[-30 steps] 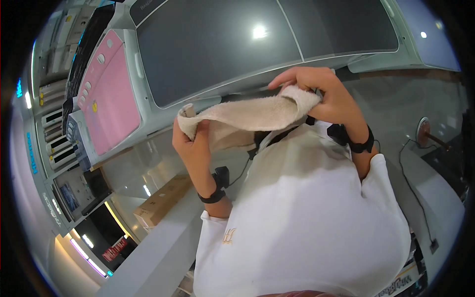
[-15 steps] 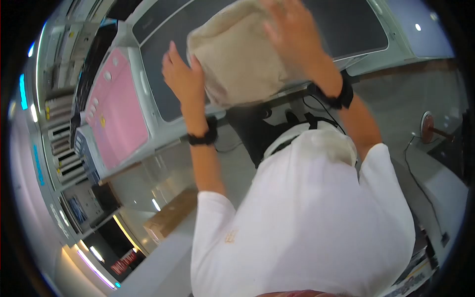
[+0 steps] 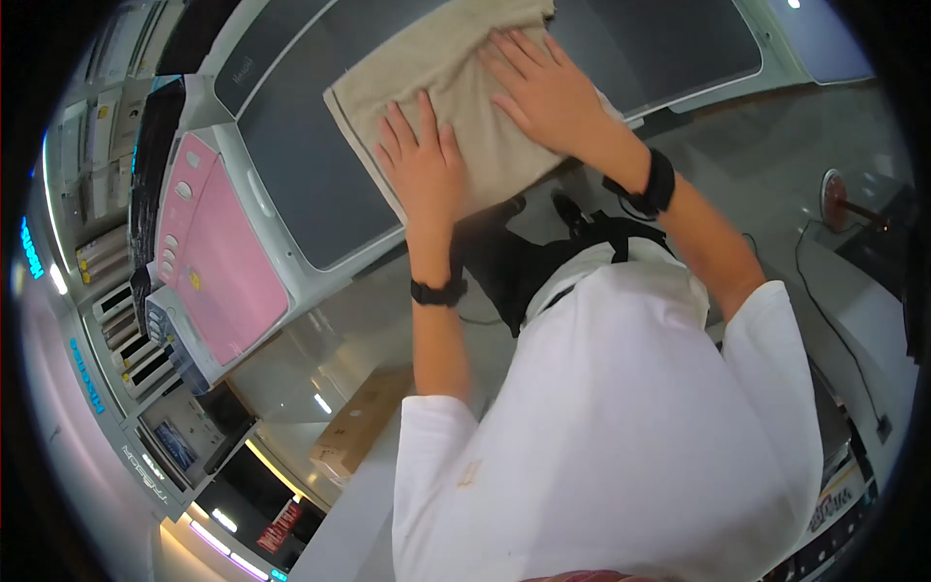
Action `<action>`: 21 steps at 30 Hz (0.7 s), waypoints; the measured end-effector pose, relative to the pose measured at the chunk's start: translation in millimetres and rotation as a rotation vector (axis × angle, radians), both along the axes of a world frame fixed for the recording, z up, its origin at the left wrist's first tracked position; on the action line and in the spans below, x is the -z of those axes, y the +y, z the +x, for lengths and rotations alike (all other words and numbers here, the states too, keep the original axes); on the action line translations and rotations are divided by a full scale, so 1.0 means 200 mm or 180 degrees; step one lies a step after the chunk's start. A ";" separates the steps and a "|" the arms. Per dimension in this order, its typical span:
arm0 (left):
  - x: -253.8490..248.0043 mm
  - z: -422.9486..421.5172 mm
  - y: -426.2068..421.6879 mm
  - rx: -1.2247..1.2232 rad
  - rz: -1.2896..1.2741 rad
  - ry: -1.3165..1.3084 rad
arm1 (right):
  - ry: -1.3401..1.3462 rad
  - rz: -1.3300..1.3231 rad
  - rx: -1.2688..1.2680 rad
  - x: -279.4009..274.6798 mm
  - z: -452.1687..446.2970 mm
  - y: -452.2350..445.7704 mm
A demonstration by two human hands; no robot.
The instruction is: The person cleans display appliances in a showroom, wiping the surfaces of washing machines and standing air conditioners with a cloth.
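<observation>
A beige cloth (image 3: 465, 126) lies spread over the dark lid (image 3: 301, 175) of a grey-white appliance, its near edge reaching the appliance's front rim. My left hand (image 3: 423, 175) rests palm down on the cloth's left part, fingers apart. Farther right, my right hand (image 3: 555, 97) also lies on the cloth with its fingers spread. Neither hand grips the cloth. Each wrist wears a black band.
A pink-topped appliance (image 3: 223, 257) adjoins on the left. A cardboard box (image 3: 361, 422) is on the floor at lower left. To the right are a round-based stand (image 3: 832, 199) and a cable (image 3: 824, 315) on the floor.
The cloth was held up between both hands, then lowered onto the lid, where it now lies flat. Both hands have let go of its edges and press on it with fingers spread.
</observation>
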State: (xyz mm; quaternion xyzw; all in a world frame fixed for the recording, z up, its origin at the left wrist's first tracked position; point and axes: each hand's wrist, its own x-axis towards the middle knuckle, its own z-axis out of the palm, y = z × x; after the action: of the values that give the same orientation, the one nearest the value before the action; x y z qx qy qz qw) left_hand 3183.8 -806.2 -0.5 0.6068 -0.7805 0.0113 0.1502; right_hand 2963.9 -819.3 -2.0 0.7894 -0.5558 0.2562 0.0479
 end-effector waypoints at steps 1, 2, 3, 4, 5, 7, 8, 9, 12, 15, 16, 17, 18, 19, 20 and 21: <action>0.00 -0.01 -0.02 -0.0020 -0.0006 -0.0002 | 0.0032 -0.0048 0.0001 0.00 0.03 -0.02; 0.01 -0.01 -0.03 -0.0028 -0.0059 0.0002 | 0.0044 -0.0120 -0.0049 0.01 0.07 -0.01; 0.02 -0.02 -0.04 -0.0034 -0.0123 0.0010 | 0.0058 -0.0202 -0.0098 0.02 0.11 -0.01; 0.03 -0.02 -0.02 -0.0031 -0.0189 0.0019 | 0.0074 -0.0287 -0.0137 0.03 0.13 0.01; 0.04 -0.02 0.01 -0.0036 -0.0149 0.0038 | -0.0013 -0.0114 -0.0290 0.04 0.14 0.06; 0.03 -0.03 0.07 -0.0079 -0.0122 0.0066 | -0.0192 0.0187 -0.0626 0.02 0.17 0.19; 0.02 -0.04 0.10 -0.0135 -0.0116 0.0080 | -0.0104 0.0247 -0.0634 0.00 0.14 0.22; 0.02 -0.05 0.17 -0.0186 -0.0107 0.0091 | -0.0021 0.0310 -0.0635 -0.02 0.09 0.26; 0.00 -0.08 0.29 -0.0263 -0.0067 0.0137 | 0.0475 0.0300 -0.0483 -0.07 -0.07 0.26; -0.02 -0.10 0.28 -0.0287 -0.0103 0.0186 | 0.0525 0.0007 -0.0354 0.02 -0.19 0.09; -0.01 -0.12 0.22 -0.0307 -0.0155 0.0220 | 0.0618 -0.0185 -0.0397 -0.02 -0.18 0.05; 0.00 -0.13 0.17 -0.0332 -0.0200 0.0249 | 0.0705 -0.0370 -0.0445 -0.09 -0.16 0.01; 0.03 -0.13 0.13 -0.0347 -0.0274 0.0225 | 0.0787 -0.0565 -0.0484 -0.13 -0.13 -0.01; 0.06 -0.13 0.06 -0.0346 -0.0382 0.0207 | 0.0844 -0.0435 -0.0340 -0.11 -0.11 -0.03; 0.06 -0.15 0.02 -0.0331 -0.0506 0.0196 | 0.0905 -0.0319 -0.0179 -0.05 -0.10 -0.05; 0.06 -0.14 0.01 -0.0333 -0.0517 0.0224 | 0.0963 -0.0194 -0.0010 0.00 -0.08 -0.05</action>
State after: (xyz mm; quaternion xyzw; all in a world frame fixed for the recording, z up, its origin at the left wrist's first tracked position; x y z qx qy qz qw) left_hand 3155.0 -803.3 -13.1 0.6325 -0.7385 0.0611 0.2255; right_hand 2948.0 -828.4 -2.4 0.8180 -0.5330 0.1511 0.1547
